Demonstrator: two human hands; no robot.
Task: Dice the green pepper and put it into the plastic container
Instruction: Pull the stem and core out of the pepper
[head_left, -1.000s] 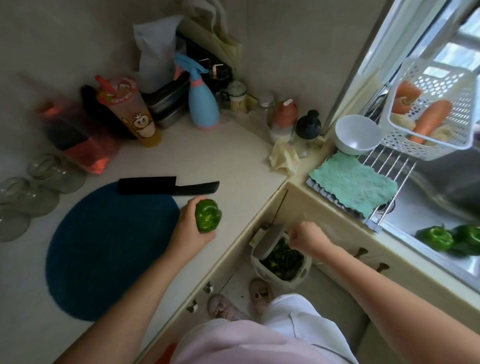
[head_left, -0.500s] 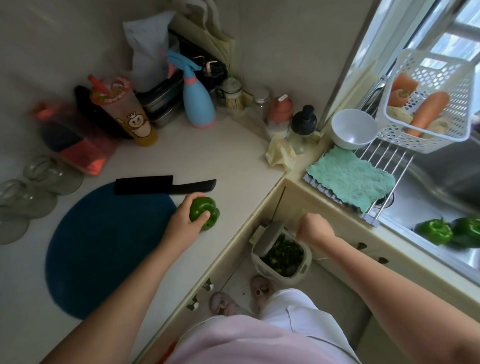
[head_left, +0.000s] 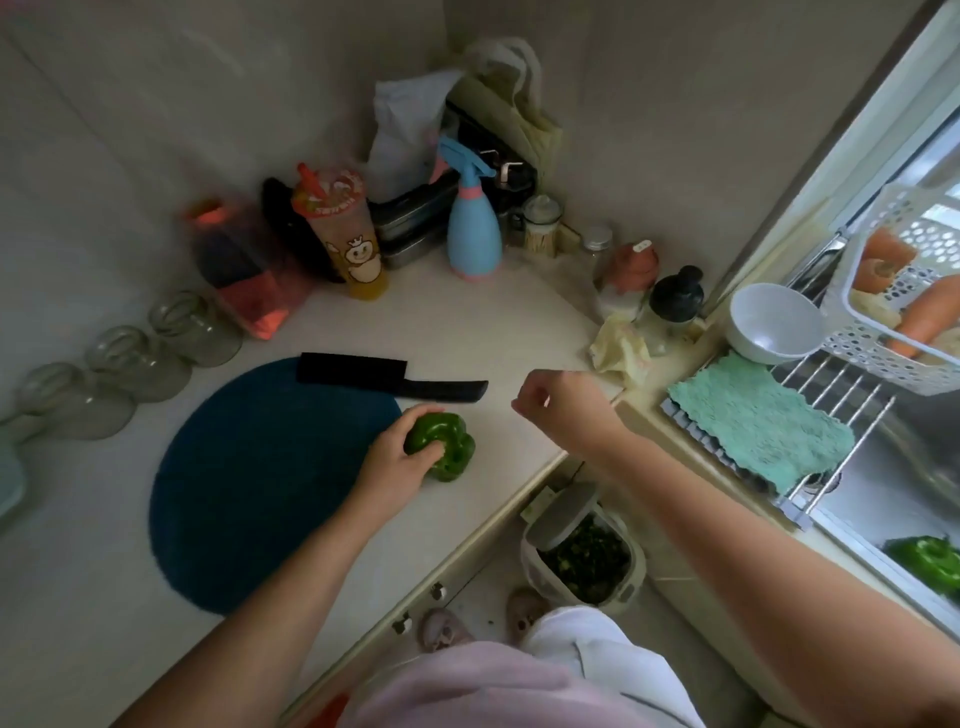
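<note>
The left grip (head_left: 395, 462) clasps the green pepper (head_left: 441, 448), which sits on the worktop (head_left: 467, 332) at the edge of the blue mat (head_left: 260, 483). The right grip (head_left: 556, 400) hovers near the black knife (head_left: 389, 382), fingers curled on nothing visible.

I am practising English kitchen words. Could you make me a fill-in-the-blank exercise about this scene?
1. The left hand grips the green ___.
2. The knife's colour is ___.
3. The orange vegetables in the white basket are ___.
4. The bin of green scraps stands on the ___.
Answers: pepper, black, carrots, floor.
</note>
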